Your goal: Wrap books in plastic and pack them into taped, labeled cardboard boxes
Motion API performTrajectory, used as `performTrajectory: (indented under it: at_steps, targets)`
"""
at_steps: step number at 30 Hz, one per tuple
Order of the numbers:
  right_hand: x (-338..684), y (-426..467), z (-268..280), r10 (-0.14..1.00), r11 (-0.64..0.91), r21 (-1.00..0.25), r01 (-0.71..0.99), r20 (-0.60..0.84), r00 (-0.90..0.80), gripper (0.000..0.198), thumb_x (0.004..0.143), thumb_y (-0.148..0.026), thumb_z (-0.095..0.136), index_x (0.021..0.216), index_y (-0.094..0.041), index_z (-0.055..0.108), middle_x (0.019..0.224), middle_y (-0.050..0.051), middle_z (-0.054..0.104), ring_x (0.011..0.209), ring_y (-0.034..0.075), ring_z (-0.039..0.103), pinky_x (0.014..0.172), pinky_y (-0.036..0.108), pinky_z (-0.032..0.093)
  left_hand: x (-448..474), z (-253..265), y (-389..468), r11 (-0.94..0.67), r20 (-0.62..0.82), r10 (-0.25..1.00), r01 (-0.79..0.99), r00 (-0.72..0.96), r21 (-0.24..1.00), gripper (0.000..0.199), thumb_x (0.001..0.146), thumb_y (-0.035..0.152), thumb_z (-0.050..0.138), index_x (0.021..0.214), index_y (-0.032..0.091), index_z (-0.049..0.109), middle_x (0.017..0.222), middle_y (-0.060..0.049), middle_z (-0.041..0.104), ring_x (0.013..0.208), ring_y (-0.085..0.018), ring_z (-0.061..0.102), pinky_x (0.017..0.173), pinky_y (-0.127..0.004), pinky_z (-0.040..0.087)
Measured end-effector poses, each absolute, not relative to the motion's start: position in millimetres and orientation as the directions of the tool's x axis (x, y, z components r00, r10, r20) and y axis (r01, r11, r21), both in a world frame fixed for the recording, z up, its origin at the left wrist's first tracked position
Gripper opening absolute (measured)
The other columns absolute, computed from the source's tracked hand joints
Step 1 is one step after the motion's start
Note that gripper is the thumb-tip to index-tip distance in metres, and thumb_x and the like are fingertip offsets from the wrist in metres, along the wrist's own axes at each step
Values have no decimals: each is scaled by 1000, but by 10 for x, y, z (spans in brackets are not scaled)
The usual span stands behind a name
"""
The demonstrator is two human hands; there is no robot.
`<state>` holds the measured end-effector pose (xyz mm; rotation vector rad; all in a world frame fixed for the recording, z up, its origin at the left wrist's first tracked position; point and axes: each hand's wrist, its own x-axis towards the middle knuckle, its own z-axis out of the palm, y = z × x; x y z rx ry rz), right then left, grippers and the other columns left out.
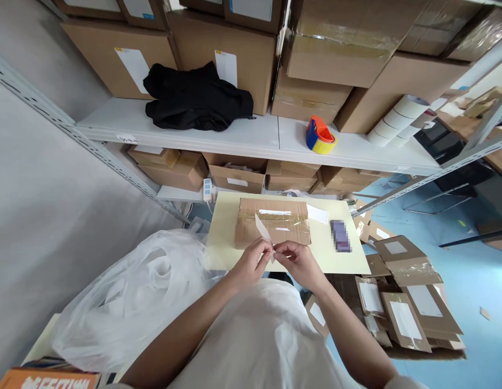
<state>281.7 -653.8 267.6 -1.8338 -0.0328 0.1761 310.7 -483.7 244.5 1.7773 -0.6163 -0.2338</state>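
Note:
Both hands meet in front of a cardboard box (275,221) on a pale yellow tabletop. My left hand (253,262) pinches the lower end of a thin white label (262,227), which sticks up at a slant before the box. Thumb and fingers of my right hand (297,262) close on the same end of the label, close beside the left fingertips. The box is closed, with brown tape and torn white paper scraps on its top. A white paper slip (317,214) lies at its right end, and a blurred-out dark phone-like thing (340,236) lies further right.
Above the table (222,216), a metal shelf (259,132) carries cardboard boxes, a black garment (198,97), a tape dispenser (319,136) and white label rolls (399,120). A clear plastic bag (133,297) of white strips fills the left. Labelled cartons (407,319) pile up at right.

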Motion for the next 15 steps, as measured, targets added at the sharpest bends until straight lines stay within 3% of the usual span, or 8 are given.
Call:
performTrajectory:
  at_steps: [7, 12, 15]
  targets:
    - [2881, -6670, 2591, 12, -163, -981, -102, -105, 994, 25, 84, -44, 60, 77, -20, 60, 76, 3, 67, 70, 15, 64, 59, 27, 54, 3287, 2414, -4725, -124, 8, -490, -79, 872, 989, 23, 94, 41, 41, 82, 21, 44, 72, 0, 53, 67, -14, 50, 64, -26, 40]
    - [2910, -6969, 2498, -88, -34, -972, -233, -230, 969, 26, 81, -43, 64, 74, -20, 57, 69, 1, 64, 66, 15, 63, 54, 25, 53, 3584, 2380, -4545, -264, -50, -438, -75, 897, 961, 19, 89, 35, 47, 76, 21, 44, 62, 5, 43, 54, -10, 39, 54, -22, 33]
    - [2930, -7214, 2417, -136, 39, -959, -279, -282, 950, 25, 79, -42, 67, 72, -20, 56, 69, -1, 62, 63, 13, 62, 52, 24, 52, 3758, 2376, -4422, -351, -95, -412, -62, 906, 934, 16, 89, 33, 45, 78, 22, 44, 59, 5, 45, 54, -10, 42, 54, -22, 33]
